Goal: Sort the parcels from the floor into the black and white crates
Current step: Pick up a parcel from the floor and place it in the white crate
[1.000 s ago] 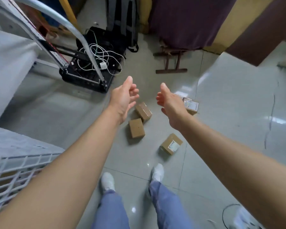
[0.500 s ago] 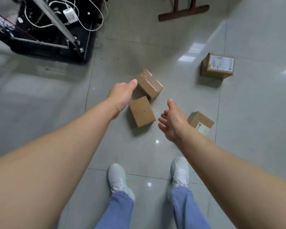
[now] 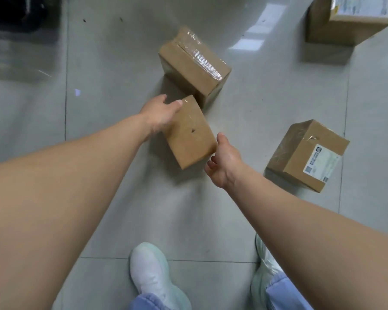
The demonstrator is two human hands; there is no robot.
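Observation:
Several brown cardboard parcels lie on the grey tiled floor. My left hand [image 3: 159,113] grips the far left corner of a plain parcel [image 3: 192,135], thumb on its top face, fingers hidden down its side. My right hand [image 3: 224,162] is open at that parcel's near right corner, thumb touching the edge. A parcel with shiny tape [image 3: 193,66] lies just beyond, touching or nearly touching the plain one. A parcel with a white label [image 3: 305,153] sits to the right. Another labelled parcel [image 3: 345,25] is at the top right. Neither crate is in view.
My two feet in white shoes [image 3: 150,276] stand on the tiles just below the parcels. A dark, blurred object [image 3: 16,12] fills the top left corner. Bare floor tiles [image 3: 267,104] lie between the parcels.
The view has dropped closer to the floor. My left hand came down from the taped parcel onto the plain parcel. My right hand moved in to that parcel's right corner.

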